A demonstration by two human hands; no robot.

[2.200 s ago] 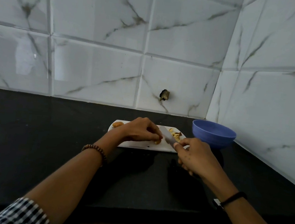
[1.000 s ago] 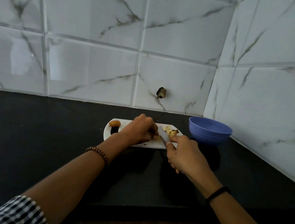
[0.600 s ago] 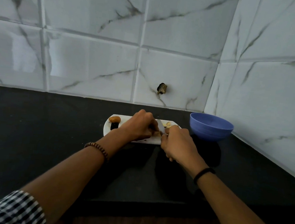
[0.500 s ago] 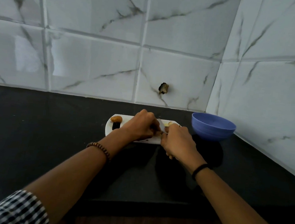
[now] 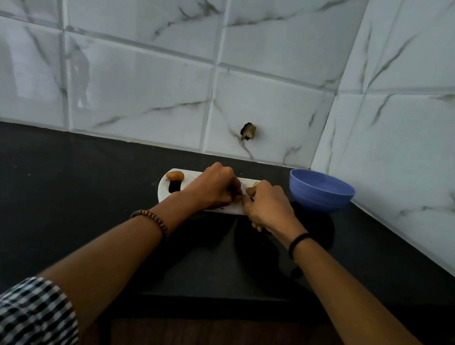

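One small yellow food piece [image 5: 237, 198], likely soft and slippery, is pinched at its sides by the left hand [image 5: 213, 190]; the right hand [image 5: 266, 207] grips a thin steel knife [image 5: 243, 187].

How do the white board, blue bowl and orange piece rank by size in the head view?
1. white board, widest, though partly covered.
2. blue bowl, close behind; both sit about equally far from the camera.
3. orange piece, by far the smallest.
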